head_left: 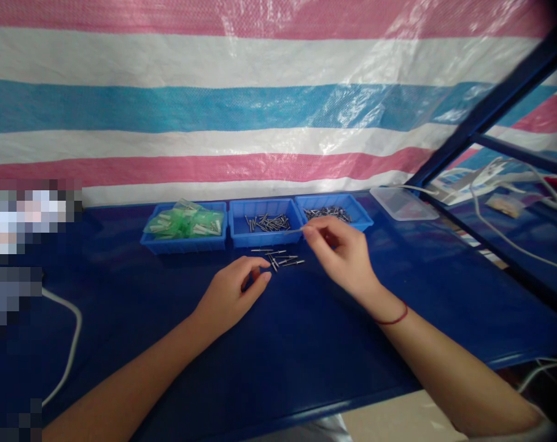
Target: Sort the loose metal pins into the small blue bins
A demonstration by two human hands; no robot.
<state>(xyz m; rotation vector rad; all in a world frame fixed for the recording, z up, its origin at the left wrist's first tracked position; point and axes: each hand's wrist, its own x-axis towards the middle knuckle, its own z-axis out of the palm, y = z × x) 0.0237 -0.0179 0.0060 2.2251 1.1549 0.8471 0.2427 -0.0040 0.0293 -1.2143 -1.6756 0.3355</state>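
My right hand is raised at the front of the blue bins, its thumb and forefinger pinched on a thin metal blind rivet that points left. Low over the blue table, my left hand holds nothing; a gap shows between its thumb and forefinger. Just beyond those fingertips lies a small loose group of blind rivets. More rivets lie in the middle blue bin. The right blue bin contains a pile of small metal pieces, partly hidden by my right hand.
At the left, a blue bin holds green-and-clear plastic packets. A transparent plastic tray sits at the back right, near a blue metal frame and white cables. Behind everything hangs a striped sheet.
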